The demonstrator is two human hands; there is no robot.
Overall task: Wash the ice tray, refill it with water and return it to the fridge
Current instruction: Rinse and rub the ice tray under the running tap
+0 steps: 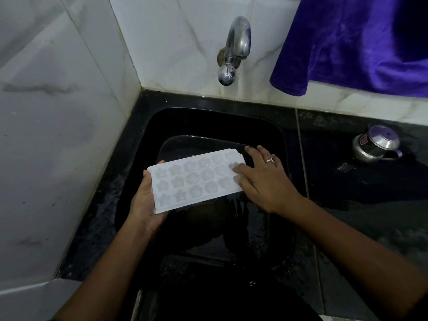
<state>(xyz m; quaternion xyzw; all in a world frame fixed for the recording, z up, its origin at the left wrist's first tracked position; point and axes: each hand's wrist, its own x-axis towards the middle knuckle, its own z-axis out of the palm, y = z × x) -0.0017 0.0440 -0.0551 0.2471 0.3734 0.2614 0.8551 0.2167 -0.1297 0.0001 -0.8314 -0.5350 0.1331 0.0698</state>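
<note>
A white plastic ice tray (194,179) with star and flower shaped cups is held level over a black sink (273,126). My left hand (144,205) grips its near left end from below, thumb on the edge. My right hand (264,179) lies on the tray's right end, fingers spread flat over the cups, with a ring on one finger. A chrome tap (236,45) juts from the tiled wall above the sink; no water runs from it.
A dark transparent dish or lid (176,144) lies in the sink under the tray. A steel lidded pot (376,143) stands on the wet black counter at right. A purple cloth (356,42) hangs at upper right. White tiled walls close the left and back.
</note>
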